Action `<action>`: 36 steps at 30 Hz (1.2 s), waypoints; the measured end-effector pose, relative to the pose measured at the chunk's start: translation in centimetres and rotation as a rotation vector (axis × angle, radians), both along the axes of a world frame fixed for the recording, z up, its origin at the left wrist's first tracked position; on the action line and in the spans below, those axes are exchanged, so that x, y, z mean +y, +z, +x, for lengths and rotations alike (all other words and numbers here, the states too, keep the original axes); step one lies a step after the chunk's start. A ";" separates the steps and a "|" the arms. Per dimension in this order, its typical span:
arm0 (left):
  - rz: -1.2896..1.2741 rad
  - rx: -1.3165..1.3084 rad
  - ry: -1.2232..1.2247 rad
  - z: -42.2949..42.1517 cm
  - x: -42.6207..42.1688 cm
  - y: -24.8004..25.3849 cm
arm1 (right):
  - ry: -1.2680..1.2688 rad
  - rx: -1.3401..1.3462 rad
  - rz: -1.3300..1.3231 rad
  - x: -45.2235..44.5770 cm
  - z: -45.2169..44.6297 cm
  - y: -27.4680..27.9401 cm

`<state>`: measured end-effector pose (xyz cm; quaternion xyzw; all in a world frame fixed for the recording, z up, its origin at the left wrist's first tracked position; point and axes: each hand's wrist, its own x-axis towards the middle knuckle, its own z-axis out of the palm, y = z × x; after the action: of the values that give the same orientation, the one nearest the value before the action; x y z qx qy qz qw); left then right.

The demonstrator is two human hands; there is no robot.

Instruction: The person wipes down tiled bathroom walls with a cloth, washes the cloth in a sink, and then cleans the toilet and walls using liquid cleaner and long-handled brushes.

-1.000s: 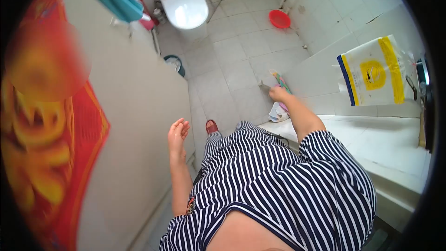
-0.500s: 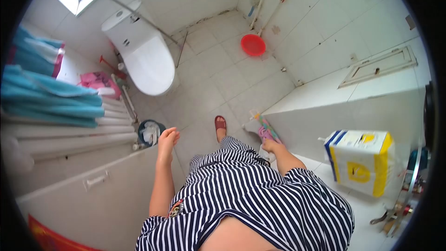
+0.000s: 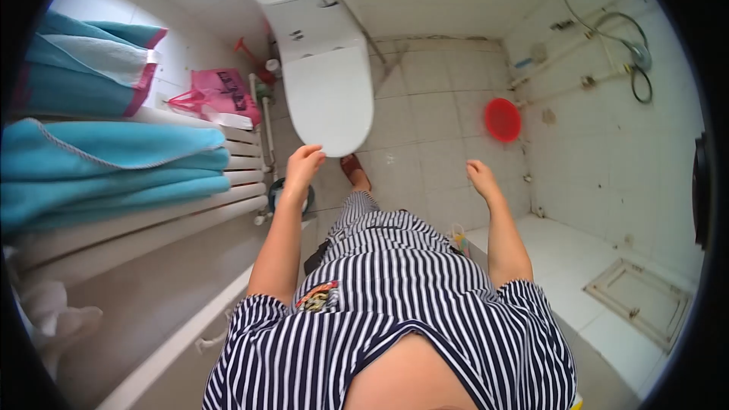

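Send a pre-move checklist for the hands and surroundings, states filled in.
1. Left hand unloaded: ok, nothing visible in it.
2. Right hand unloaded: cannot tell, fingers curled and palm hidden.
3. Toilet lid down: ok.
4. Red basin apart from both hands: ok.
5. Both feet visible: not ok, only one sandal shows.

Location is a bathroom: white glossy toilet (image 3: 330,99), turquoise cloth towels (image 3: 114,171) on a white slatted rack (image 3: 247,193), pale square floor tiles (image 3: 433,110).
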<state>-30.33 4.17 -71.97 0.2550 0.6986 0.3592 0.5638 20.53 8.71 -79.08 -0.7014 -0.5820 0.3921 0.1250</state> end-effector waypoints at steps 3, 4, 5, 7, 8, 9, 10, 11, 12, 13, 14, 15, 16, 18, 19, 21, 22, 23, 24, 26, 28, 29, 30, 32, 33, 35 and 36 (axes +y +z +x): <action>-0.029 0.020 -0.023 -2.4 5.8 -1.2 | -0.103 0.047 -0.176 -0.6 -2.3 -0.3; -0.043 0.018 -0.010 -3.5 7.8 -1.6 | -0.090 0.043 -0.190 -0.4 -3.4 -0.7; -0.013 0.023 -0.002 -4.5 10.0 -1.8 | -0.106 0.052 -0.236 0.2 -4.5 -1.3; 0.028 0.059 -0.001 -6.9 13.1 -3.1 | -0.112 0.048 -0.304 2.1 -6.5 -1.8; 0.005 0.053 0.007 -8.1 14.0 -4.0 | -0.037 0.028 -0.256 3.5 -7.8 -2.1; 0.006 0.045 0.010 -8.5 14.2 -3.7 | 0.037 0.021 -0.201 4.3 -8.6 -1.7; 0.013 0.028 0.016 -9.4 15.5 -4.3 | 0.044 0.016 -0.211 6.5 -10.1 -1.8; -0.014 0.025 0.032 -10.1 16.4 -4.7 | 0.090 0.029 -0.204 9.5 -12.4 -0.7; -0.012 0.024 0.041 -10.3 16.9 -4.8 | 0.137 0.048 -0.190 12.4 -14.6 0.6; -0.044 0.008 0.069 -10.5 17.2 -5.2 | 0.218 0.028 -0.140 15.5 -17.5 2.0; -0.079 -0.010 0.102 -10.7 17.3 -5.6 | 0.304 0.007 -0.093 18.7 -20.4 3.2; -0.109 -0.027 0.125 -10.8 17.2 -5.7 | 0.372 0.020 -0.056 21.9 -23.2 3.7; -0.119 -0.034 0.146 -10.7 16.5 -5.4 | 0.446 0.036 -0.024 24.6 -26.0 4.1; -0.183 -0.086 0.224 -10.7 15.8 -4.8 | 0.595 0.076 -0.019 30.8 -32.7 5.4; -0.189 -0.088 0.257 -10.6 15.4 -4.6 | 0.653 0.062 0.051 33.5 -36.0 5.2; -0.262 -0.100 0.334 -10.7 14.5 -4.2 | 0.771 0.035 0.221 38.5 -42.3 3.7; -0.276 -0.096 0.373 -10.9 14.5 -4.3 | 0.828 0.020 0.325 40.9 -45.4 2.7; -0.279 -0.109 0.410 -11.1 14.1 -4.4 | 0.908 0.037 0.494 43.3 -48.1 1.3; -0.284 -0.120 0.439 -11.3 13.9 -4.4 | 0.974 0.058 0.664 45.2 -50.5 0.0; -0.306 -0.125 0.472 -12.3 14.6 -5.4 | 1.119 -0.120 0.714 48.6 -54.7 0.4; -0.292 -0.127 0.489 -13.5 16.0 -7.0 | 1.239 -0.182 0.798 52.4 -57.2 -0.6; -0.283 -0.131 0.502 -14.3 17.2 -7.5 | 1.349 -0.251 0.899 54.0 -57.9 -1.1; -0.287 -0.137 0.501 -15.2 18.0 -8.3 | 1.352 -0.255 0.892 54.5 -57.8 -1.1; -0.162 -0.100 0.560 -17.3 21.0 -10.6 | 1.436 -0.416 0.923 56.4 -58.4 -1.6; -0.166 -0.109 0.567 -18.6 23.0 -12.4 | 1.447 -0.419 0.918 56.8 -58.8 -1.8; -0.075 0.069 0.483 -21.2 27.4 -15.9 | 1.394 -0.333 0.958 56.5 -58.9 -2.0; 0.008 0.141 0.474 -22.5 29.8 -19.1 | 1.413 -0.330 0.962 56.6 -59.2 -2.3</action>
<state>-52.83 33.98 -91.04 0.1108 0.7752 0.4653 0.4126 -38.70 65.28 -81.36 -0.0947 -0.9941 -0.0173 0.0493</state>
